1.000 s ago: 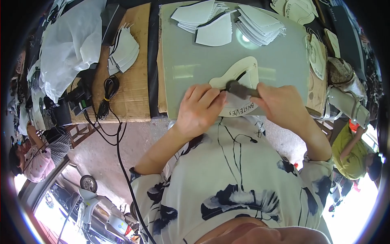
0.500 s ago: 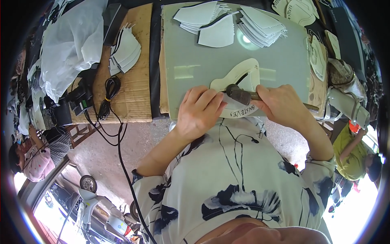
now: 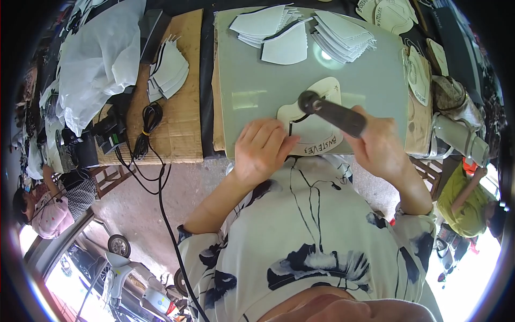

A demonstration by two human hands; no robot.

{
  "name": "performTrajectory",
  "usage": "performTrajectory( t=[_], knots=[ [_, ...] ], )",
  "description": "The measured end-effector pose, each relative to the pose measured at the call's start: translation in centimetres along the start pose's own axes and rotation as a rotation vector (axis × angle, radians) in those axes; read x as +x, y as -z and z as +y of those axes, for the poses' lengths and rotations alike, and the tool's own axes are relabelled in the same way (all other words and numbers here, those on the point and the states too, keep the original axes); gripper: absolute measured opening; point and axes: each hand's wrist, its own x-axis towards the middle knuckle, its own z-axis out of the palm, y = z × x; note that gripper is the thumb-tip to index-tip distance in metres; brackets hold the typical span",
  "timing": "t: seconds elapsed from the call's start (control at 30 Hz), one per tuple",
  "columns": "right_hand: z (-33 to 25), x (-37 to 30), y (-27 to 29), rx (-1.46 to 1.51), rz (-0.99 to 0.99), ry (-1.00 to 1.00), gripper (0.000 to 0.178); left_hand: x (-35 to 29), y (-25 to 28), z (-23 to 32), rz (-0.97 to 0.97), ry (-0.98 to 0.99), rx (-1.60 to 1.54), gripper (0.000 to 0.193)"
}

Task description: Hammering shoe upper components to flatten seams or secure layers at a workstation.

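Observation:
My right hand is closed round the handle of a dark hammer, its round head raised over a cream template. A white shoe-upper piece with black edging lies on the template, partly hidden by the hammer. The template rests on a grey-green board in front of me. Beside its left edge my left hand lies with fingers stretched forward and the thumb apart, the thumb tip touching the piece's edge.
White cut pieces with black edging and another fanned stack lie at the board's far side. On the left, cardboard bears more pieces and a coiled black cable. More templates lie right. Two people sit farther off.
The hammer has lifted off the piece and swung up and away, its head now farther from me. My left hand has shifted slightly left, its fingers drawn back from the hammer head.

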Motion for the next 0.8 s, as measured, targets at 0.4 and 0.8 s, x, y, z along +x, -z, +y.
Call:
performTrajectory(
  t=[0.4,0.8],
  knots=[
    [0.3,0.3,-0.7,-0.059,0.015,-0.024,0.032,0.6,0.2,0.4,-0.022,-0.056,0.039,0.031],
    [3.3,-2.1,-0.6,-0.15,-0.092,-0.203,0.026,0.9,0.2,0.4,-0.113,-0.134,0.151,0.034]
  ],
)
